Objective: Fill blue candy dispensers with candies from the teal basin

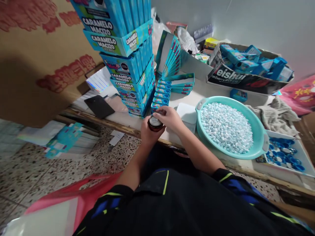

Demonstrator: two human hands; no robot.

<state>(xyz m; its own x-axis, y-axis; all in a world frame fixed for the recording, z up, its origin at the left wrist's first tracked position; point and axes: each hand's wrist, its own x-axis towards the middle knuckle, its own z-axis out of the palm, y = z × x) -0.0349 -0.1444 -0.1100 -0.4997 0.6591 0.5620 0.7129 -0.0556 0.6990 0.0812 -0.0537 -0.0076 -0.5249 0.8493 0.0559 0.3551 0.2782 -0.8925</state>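
A dark drink can with a silver top stands upright in my left hand, whose fingers wrap round it at the table's front edge. My right hand rests over the can's lid, its fingertips bent onto the rim and top. Just beyond the hands lies a row of small blue boxes. To the right are a white container and a turquoise basin full of small white and pale blue candies.
Stacked blue candy cartons rise at the left, beside a dark flat object. At the right are a black box of blue packets, a grey cloth and a white tray of blue pieces. A red stool stands below.
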